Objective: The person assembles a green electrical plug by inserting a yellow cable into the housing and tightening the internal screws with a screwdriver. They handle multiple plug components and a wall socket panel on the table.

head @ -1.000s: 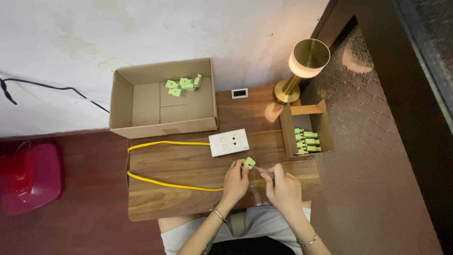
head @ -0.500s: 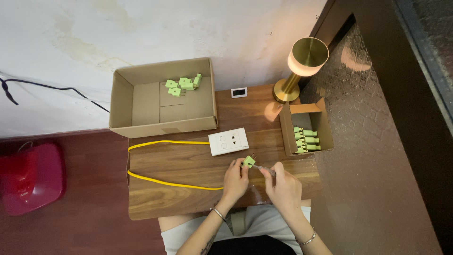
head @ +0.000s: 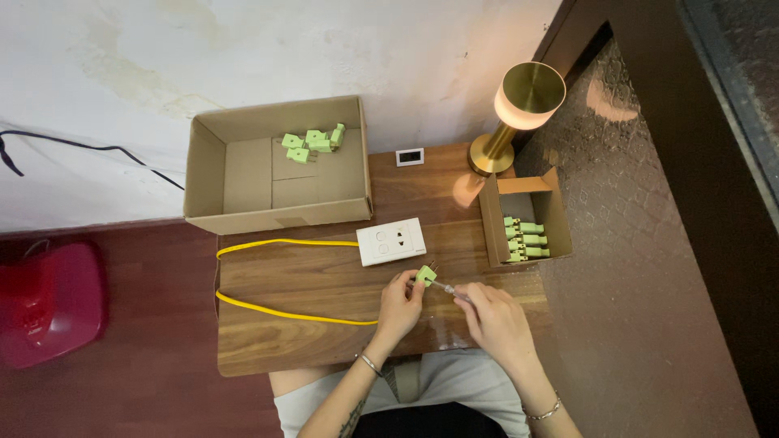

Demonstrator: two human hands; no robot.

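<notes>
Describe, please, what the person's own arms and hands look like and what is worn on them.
Both forearms are bare, with no sleeves or gloves. The left hand has a thin bracelet at the wrist and dark tattoo marks along the forearm. The right hand has a thin beaded bracelet.

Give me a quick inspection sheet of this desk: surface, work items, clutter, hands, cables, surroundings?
Surface: wooden table.
Work items: green plug in left hand; right hand holds a thin tool to it; white socket.
Clutter: large box and small box, both holding green plugs; lamp, lit.
Hands: both gripping.
Cables: yellow cable; black cable along the wall.
Surroundings: red object on the floor.
</notes>
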